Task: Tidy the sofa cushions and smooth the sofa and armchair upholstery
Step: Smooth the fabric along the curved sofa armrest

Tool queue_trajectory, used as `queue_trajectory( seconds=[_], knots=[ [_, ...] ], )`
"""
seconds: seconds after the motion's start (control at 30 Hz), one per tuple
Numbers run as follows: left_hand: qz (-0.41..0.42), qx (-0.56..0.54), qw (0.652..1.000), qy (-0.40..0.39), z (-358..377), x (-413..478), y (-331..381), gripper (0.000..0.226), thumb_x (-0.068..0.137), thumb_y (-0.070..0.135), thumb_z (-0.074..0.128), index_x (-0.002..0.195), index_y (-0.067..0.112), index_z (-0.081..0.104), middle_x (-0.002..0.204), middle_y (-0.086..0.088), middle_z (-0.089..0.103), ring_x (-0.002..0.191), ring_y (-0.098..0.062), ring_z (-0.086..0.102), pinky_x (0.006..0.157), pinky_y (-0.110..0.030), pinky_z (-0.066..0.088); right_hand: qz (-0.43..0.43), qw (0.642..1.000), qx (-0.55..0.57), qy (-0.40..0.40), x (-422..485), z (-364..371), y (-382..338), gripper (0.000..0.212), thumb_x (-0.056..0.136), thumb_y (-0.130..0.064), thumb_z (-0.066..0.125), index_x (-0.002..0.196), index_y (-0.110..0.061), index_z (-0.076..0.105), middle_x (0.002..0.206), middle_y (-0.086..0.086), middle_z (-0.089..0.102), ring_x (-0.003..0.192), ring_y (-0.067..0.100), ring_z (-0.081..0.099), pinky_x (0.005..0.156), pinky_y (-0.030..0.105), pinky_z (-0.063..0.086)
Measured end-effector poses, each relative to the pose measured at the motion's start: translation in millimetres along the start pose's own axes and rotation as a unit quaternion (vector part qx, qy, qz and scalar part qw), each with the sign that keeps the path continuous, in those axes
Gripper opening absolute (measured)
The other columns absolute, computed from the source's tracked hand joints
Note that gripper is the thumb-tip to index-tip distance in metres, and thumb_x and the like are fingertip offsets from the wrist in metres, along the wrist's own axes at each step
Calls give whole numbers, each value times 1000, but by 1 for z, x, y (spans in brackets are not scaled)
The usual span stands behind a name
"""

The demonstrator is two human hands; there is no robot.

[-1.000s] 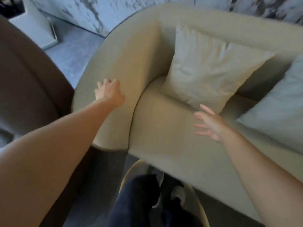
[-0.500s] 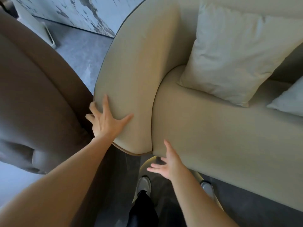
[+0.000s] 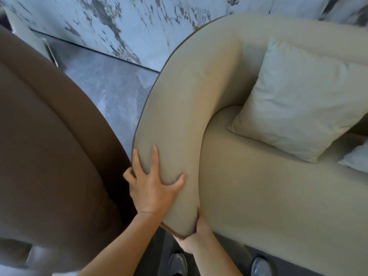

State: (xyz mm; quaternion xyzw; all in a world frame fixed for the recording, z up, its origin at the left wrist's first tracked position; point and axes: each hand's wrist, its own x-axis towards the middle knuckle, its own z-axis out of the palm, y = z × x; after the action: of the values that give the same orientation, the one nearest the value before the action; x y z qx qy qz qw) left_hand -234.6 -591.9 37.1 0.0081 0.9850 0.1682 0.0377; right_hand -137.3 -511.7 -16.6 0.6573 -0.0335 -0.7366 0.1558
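Here we see the beige sofa [image 3: 268, 206] filling the right half of the view, its rounded armrest [image 3: 189, 108] curving from the far wall down to the near centre. The left hand [image 3: 153, 188] lies flat and open on the armrest's near end, fingers spread, the thumb pointing right across the fabric and the outer fingers wrapped over the piped left edge. The right hand [image 3: 196, 234] cups the armrest's near tip from below, its fingers hidden under the upholstery, so we cannot tell how tightly it closes. A pale cushion [image 3: 296, 108] leans against the sofa back, its lower corner resting on the seat just right of the armrest; a second, paler cushion [image 3: 356, 158] shows at the right edge. A brown armchair [image 3: 51, 156] occupies the left, near the armrest. Grey floor [image 3: 115, 86] and a marbled wall [image 3: 123, 22] lie beyond.
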Motion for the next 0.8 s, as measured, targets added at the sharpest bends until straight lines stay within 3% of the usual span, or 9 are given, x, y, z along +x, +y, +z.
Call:
queue_trajectory(
  seconds=[0.07,0.17,0.27,0.4,0.47,0.57,0.7,0.77,0.8],
  knots=[
    [-2,8,1000,-4,0,8,3,110,55,93,46,148,52,4,160,0,6,122,-36,26,82,-53,52,0,1000,-6,7,1,8,-4,53,92,-54,58,120,-9,62,75,31,74,69,47,74,49,62,56],
    [9,27,1000,5,2,29,11,109,56,92,46,148,49,6,159,-3,8,118,-35,28,81,-51,53,-5,999,6,33,2,23,-13,52,87,-49,68,119,-8,63,91,29,74,86,44,70,55,63,58],
    [39,34,999,17,6,61,23,107,57,90,46,148,45,12,157,-7,12,115,-36,30,81,-48,51,-12,999,29,9,-1,50,-29,48,85,-43,72,113,-5,65,83,31,74,78,46,72,50,62,57],
    [71,15,997,29,13,112,44,104,58,88,46,147,44,18,155,-9,17,116,-35,30,80,-45,49,-27,998,51,-34,-3,91,-56,45,90,-44,68,111,-4,65,85,28,68,77,44,65,64,65,53],
    [80,19,996,43,15,123,46,103,59,88,45,147,43,19,155,-10,19,115,-34,30,77,-41,47,-41,997,52,-50,-4,96,-60,44,90,-42,68,112,-4,62,95,29,67,85,48,65,57,65,55],
    [89,37,994,41,14,120,46,101,62,88,43,148,42,18,154,-11,20,116,-35,31,76,-41,48,-77,992,64,-81,-8,75,-51,45,89,-31,73,118,-3,54,120,30,59,108,53,59,65,68,57],
    [76,62,995,-6,5,120,54,102,63,88,41,148,39,14,154,-14,17,119,-40,31,81,-47,49,-138,984,25,-109,-38,42,-54,28,85,-12,68,106,2,57,111,32,59,101,47,60,71,61,57],
    [76,79,992,-56,-4,120,59,103,65,87,41,148,36,8,155,-15,11,125,-44,26,86,-51,49,-180,974,-60,-123,-64,35,-54,9,87,-5,66,95,-1,67,99,26,70,96,39,65,82,55,57],
    [71,90,990,-87,-9,121,63,104,66,87,42,148,35,5,156,-16,7,129,-45,22,88,-54,48,-203,965,-111,-127,-77,33,-53,9,84,0,69,92,-4,69,95,19,75,95,31,68,90,53,56]
  ],
)
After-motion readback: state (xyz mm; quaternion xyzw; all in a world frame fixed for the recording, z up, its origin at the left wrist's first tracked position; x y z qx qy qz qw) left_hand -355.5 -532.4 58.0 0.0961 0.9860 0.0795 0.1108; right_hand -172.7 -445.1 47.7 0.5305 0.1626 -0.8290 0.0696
